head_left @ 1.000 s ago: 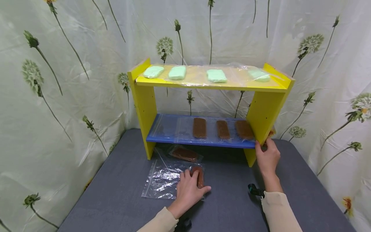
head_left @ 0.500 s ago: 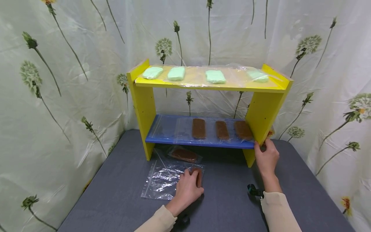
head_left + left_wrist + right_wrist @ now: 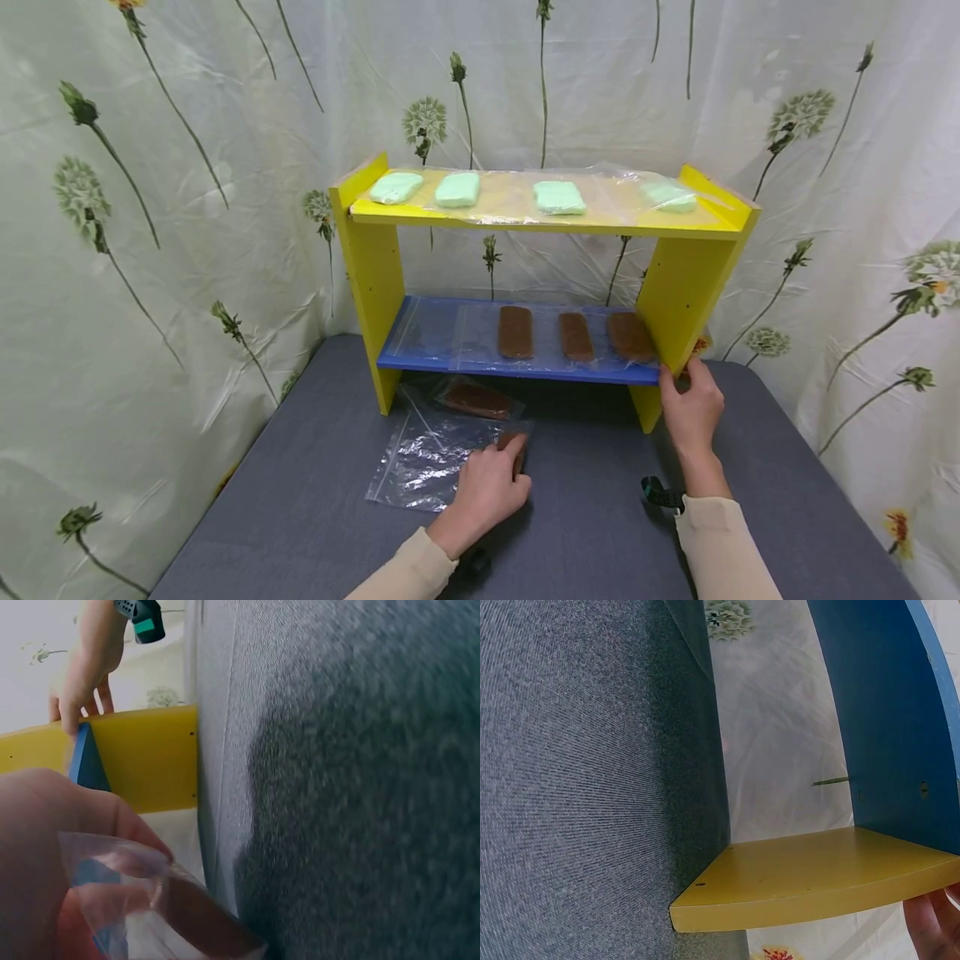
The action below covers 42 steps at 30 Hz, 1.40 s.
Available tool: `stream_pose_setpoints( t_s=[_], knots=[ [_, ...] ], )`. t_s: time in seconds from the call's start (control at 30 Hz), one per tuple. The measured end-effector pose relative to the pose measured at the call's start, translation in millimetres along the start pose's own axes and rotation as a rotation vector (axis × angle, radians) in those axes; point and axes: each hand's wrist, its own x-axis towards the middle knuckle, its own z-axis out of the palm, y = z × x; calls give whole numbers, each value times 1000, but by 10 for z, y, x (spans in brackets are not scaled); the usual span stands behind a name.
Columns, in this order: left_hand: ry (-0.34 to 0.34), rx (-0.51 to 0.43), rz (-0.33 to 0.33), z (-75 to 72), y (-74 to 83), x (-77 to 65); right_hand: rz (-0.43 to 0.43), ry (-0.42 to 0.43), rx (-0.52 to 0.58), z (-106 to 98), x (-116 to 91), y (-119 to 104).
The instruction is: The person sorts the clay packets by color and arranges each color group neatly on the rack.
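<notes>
My left hand (image 3: 487,487) pinches a clear zip bag (image 3: 420,467) at its right end, where a brown bar (image 3: 199,915) lies inside. In the left wrist view the thumb shows behind the plastic, and the bag's edge stands up from the dark table. Just behind it lies another bagged brown bar (image 3: 476,400), partly under the shelf unit. My right hand (image 3: 690,408) grips the lower right of the unit, where the blue shelf (image 3: 517,373) meets the yellow side panel (image 3: 690,292). In the right wrist view only some fingertips (image 3: 926,922) show.
Several bagged pale green blocks (image 3: 558,197) lie along the yellow top shelf (image 3: 480,220). On the blue shelf are 3 bagged brown bars (image 3: 515,332), towards its right. A flower-print curtain (image 3: 225,125) surrounds the dark table (image 3: 285,500).
My left thumb has drawn in towards the fingers beside the bar. The bag's right edge has shifted slightly, and more of the bar is covered. My right hand keeps its grip.
</notes>
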Motion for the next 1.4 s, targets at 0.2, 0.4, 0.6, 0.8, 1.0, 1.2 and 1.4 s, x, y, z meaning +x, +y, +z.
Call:
stream_pose_setpoints(
  t_s=[0.2,0.4,0.6,0.8,1.0,1.2,1.4],
  knots=[
    [-50,-125,24,-61,-58,17,-3,2,0,-6,7,-1],
    [-34,-230,-7,-91,-124,9,2,-2,-6,-3,-5,-5],
    [-10,-264,10,-49,-219,1,3,-3,-6,-1,-13,3],
    [33,-300,-6,-30,-282,-15,8,-5,0,8,-4,10],
    [39,-341,-27,-80,-277,-10,17,-5,-7,10,3,7],
    [34,-452,-33,-165,-254,15,23,-8,-11,8,-2,4],
    [-11,-608,-62,-297,-224,61,23,-7,-15,12,-6,3]
  ],
)
